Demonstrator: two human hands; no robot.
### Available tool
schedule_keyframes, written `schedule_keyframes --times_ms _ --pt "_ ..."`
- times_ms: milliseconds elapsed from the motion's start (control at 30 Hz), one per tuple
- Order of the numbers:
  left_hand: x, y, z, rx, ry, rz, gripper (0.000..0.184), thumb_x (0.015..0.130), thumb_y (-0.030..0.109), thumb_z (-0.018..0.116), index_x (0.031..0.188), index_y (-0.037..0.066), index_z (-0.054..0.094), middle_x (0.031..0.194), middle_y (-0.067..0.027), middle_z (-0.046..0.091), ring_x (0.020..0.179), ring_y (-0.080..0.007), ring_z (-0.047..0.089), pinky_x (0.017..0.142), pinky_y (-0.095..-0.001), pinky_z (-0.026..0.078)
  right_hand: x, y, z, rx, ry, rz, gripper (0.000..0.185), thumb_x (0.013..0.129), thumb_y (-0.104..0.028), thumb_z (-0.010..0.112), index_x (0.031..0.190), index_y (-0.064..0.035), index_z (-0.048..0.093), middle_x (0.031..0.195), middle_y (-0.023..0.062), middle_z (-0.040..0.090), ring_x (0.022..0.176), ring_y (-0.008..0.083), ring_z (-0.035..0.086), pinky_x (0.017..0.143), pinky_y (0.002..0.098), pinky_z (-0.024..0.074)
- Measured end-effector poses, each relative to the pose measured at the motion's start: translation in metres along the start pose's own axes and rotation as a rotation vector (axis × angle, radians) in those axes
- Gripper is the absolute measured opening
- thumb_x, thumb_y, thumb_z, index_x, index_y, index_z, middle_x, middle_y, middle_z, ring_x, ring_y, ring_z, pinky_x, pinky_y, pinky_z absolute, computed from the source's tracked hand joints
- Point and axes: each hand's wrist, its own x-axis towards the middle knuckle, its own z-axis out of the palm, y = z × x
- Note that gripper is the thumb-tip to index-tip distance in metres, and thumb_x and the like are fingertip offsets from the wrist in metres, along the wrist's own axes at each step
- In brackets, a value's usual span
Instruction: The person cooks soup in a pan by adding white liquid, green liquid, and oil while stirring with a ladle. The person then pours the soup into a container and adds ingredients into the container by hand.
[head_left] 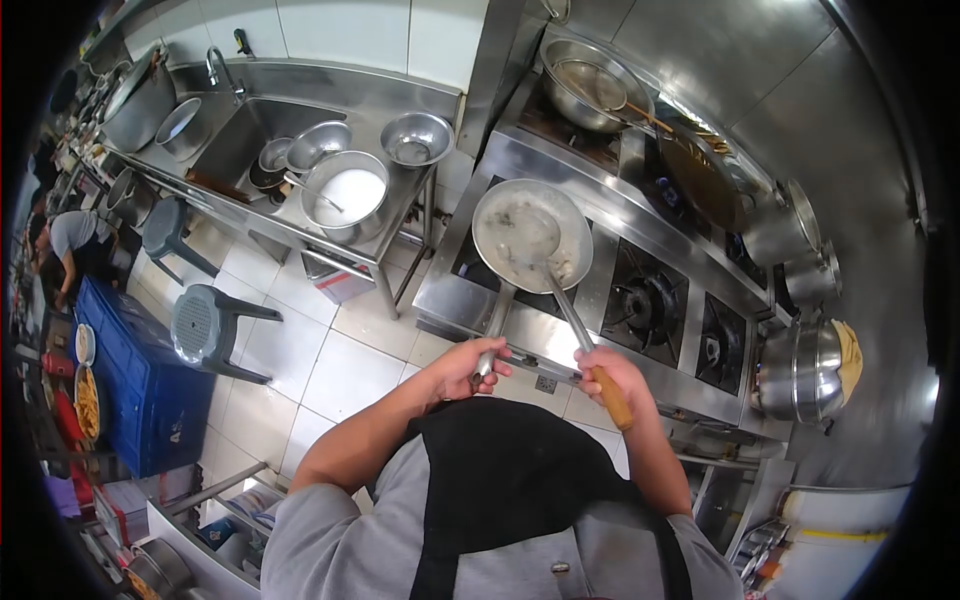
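Note:
A frying pan (485, 250) with pale, wet-looking contents sits over the left front burner of the steel stove. My left hand (474, 368) is closed round the end of the pan's metal handle. In my right hand (613, 383) is the wooden grip of a ladle (568, 312). The ladle's bowl rests inside the pan, among the pale contents. Exactly what the food is cannot be made out.
Bare front burners (645, 305) lie right of the pan. Behind are a steel bowl with a strainer (580, 75) and a dark wok (700, 180). A pot of white liquid (350, 190) stands on the sink counter. Stools (205, 325), a blue bin (135, 400) and another person (75, 235) are left.

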Motion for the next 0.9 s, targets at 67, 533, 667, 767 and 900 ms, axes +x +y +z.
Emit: schedule_keyframes --times_ms 67,533,667,767,900 --pt "-0.008 -0.001 0.005 0.018 0.03 0.011 0.042 0.105 0.045 0.051 0.121 0.006 0.055 0.091 -0.01 0.066 0.069 -0.0204 0.065 0.067 -0.0359 0.059 -0.006 0.002 0.003 0.005 -0.01 -0.032 0.012 0.086 -0.004 0.063 0.095 -0.0008 0.056 0.074 0.0075 0.054 0.051 0.0164 0.049 0.042 0.0306 0.0386" --pt "-0.075 -0.067 -0.222 0.799 1.023 0.23 0.039 0.09 0.031 0.069 0.11 -0.002 0.062 0.086 -0.0116 0.068 0.059 -0.0194 0.064 0.046 -0.0338 0.053 -0.028 0.015 -0.032 -0.669 0.204 -0.43 0.011 0.086 -0.007 0.061 0.092 0.0 0.055 0.069 0.0104 0.053 0.058 0.0237 0.057 0.052 0.0401 0.048" --pt "-0.128 -0.144 -0.225 0.341 1.37 0.26 0.031 0.09 0.026 0.063 0.093 -0.006 0.065 0.067 -0.0156 0.065 0.053 -0.0248 0.066 0.047 -0.0414 0.057 0.02 0.011 -0.083 -1.173 0.408 -0.676 0.019 0.08 -0.006 0.057 0.097 0.0038 0.058 0.084 0.0215 0.062 0.077 0.0335 0.065 0.07 0.0422 0.0507" --pt "-0.147 -0.25 -0.246 0.322 1.479 0.201 0.035 0.091 0.029 0.06 0.086 -0.006 0.065 0.071 -0.0191 0.067 0.055 -0.03 0.068 0.048 -0.0456 0.057 0.041 -0.002 -0.106 -1.14 0.269 -0.744 0.039 0.081 -0.004 0.056 0.118 0.005 0.062 0.099 0.0227 0.069 0.092 0.0324 0.068 0.085 0.0399 0.0514" --pt "-0.148 -0.365 -0.17 0.125 1.567 -0.054 0.038 0.088 0.027 0.058 0.085 -0.01 0.069 0.077 -0.0244 0.07 0.061 -0.0346 0.069 0.055 -0.0475 0.059 0.12 0.013 -0.154 -1.078 0.09 -0.669 0.03 0.081 0.0 0.056 0.109 0.0072 0.061 0.098 0.0175 0.067 0.083 0.0286 0.067 0.07 0.0406 0.0556"
